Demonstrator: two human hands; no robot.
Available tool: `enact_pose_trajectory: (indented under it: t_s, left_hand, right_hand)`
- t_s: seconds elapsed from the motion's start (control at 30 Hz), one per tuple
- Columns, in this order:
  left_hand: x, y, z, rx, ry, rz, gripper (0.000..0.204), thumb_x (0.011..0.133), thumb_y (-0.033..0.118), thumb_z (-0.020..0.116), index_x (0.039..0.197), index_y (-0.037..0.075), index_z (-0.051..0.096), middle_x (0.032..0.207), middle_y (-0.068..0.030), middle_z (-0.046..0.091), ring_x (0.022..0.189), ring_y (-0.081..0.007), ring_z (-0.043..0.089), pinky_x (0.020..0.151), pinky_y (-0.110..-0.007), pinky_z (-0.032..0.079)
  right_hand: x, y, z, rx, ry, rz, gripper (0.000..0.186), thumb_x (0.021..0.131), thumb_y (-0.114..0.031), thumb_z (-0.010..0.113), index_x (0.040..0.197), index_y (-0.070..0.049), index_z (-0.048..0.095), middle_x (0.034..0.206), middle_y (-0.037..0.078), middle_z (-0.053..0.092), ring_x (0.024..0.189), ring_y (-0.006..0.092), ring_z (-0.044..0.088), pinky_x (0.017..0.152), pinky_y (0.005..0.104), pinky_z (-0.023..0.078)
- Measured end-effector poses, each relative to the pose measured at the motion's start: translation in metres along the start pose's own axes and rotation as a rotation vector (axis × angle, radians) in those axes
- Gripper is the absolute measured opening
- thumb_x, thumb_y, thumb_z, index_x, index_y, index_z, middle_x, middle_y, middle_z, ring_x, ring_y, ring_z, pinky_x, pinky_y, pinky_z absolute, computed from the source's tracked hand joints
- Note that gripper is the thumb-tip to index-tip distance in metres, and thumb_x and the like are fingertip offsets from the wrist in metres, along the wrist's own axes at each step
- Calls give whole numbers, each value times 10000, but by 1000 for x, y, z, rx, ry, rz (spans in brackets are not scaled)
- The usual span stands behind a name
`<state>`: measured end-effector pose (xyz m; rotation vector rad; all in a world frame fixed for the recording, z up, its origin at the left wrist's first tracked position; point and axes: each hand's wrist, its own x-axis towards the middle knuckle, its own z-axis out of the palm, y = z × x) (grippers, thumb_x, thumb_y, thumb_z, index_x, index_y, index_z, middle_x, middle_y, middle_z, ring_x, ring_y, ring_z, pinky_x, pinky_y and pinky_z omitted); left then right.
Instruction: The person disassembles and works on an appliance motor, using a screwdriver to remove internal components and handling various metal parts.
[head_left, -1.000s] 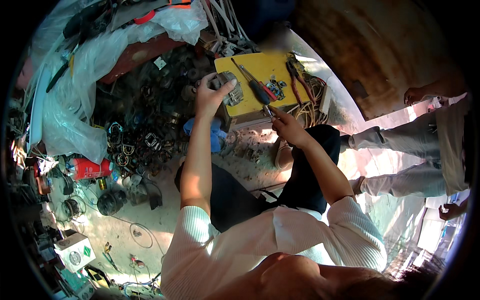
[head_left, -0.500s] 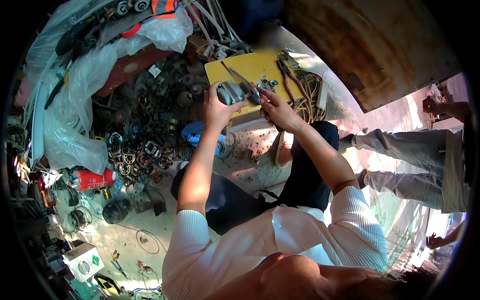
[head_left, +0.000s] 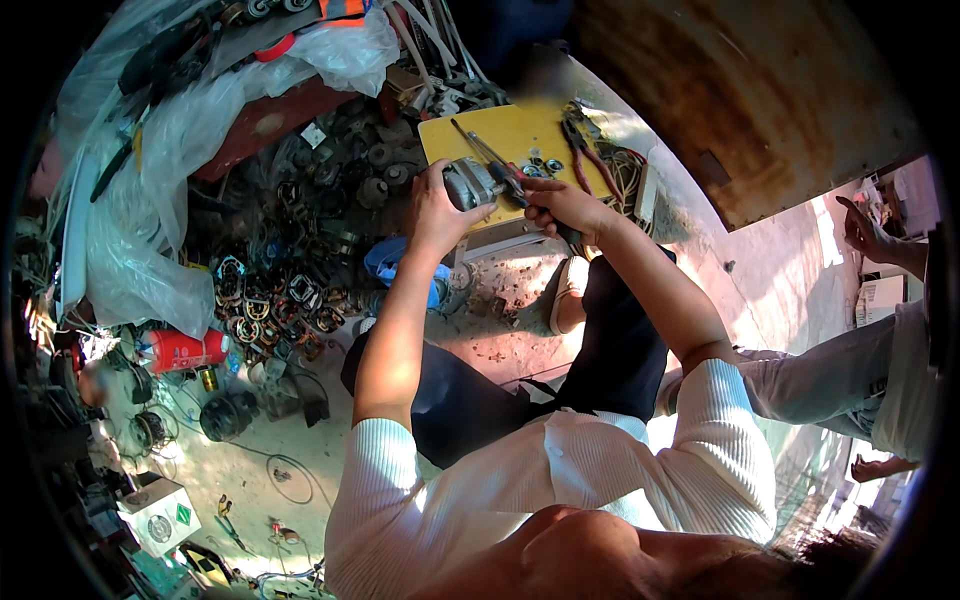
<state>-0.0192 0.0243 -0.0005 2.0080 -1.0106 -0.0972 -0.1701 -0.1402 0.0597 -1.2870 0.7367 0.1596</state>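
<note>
My left hand (head_left: 437,212) is wrapped round a small silver motor (head_left: 468,184), holding it over the near edge of a yellow board (head_left: 450,138). My right hand (head_left: 568,208) grips a hand tool (head_left: 571,236) with a dark handle; its kind is partly hidden by my fingers. The tool's dark front end meets or lies close to the motor's right end. Behind the motor, two long thin shafts (head_left: 480,142), like screwdrivers, lie on the board. Red-handled pliers (head_left: 580,155) and several small metal rings (head_left: 545,165) rest to their right.
A heap of motor parts and copper coils (head_left: 300,290) spreads at left, beside clear plastic sheeting (head_left: 150,230) and a red bottle (head_left: 185,351). Coiled cord (head_left: 628,175) lies right of the board. A rusty panel (head_left: 740,90) rises at far right. Another person's legs (head_left: 820,375) stand at right.
My right hand has turned slightly, showing the dark handle below it. The motor stays in my left hand. The other person has shifted nearer my right arm, their far hand now with fingers spread.
</note>
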Motion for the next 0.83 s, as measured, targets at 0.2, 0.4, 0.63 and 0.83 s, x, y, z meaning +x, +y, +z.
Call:
enact_pose_trajectory:
  t_s: [0.2,0.4,0.63,0.83]
  left_hand:
    - [-1,-6,0,100,-5,57,943,673,427,869,1409,58,409,1320,-208,509,1262,-391,473,1026,-465,427]
    - [2,-2,4,98,-38,82,944,695,429,853,1423,35,399,1335,-229,484,1256,-411,463,1041,-471,410]
    - [3,-8,9,140,-36,127,985,690,413,851,1424,17,328,1320,-251,486,1248,-414,467,1089,-508,342]
    - [1,2,10,182,-60,62,1021,658,466,844,1430,68,308,1355,-225,483,1301,-412,443,1139,-636,202]
  right_hand:
    - [15,-35,-12,-59,-144,247,403,1021,-112,469,1420,-96,418,806,17,535,544,24,435,434,153,418]
    - [54,-73,-35,-363,-369,454,136,983,-139,538,1062,-29,552,903,112,686,631,71,627,559,187,574]
    - [70,-114,18,-1152,-364,578,114,951,-86,529,946,-1,605,830,42,685,561,78,586,462,189,483]
    - [80,-106,21,-1167,-378,592,167,907,-78,541,1031,4,617,761,72,664,478,106,544,444,196,476]
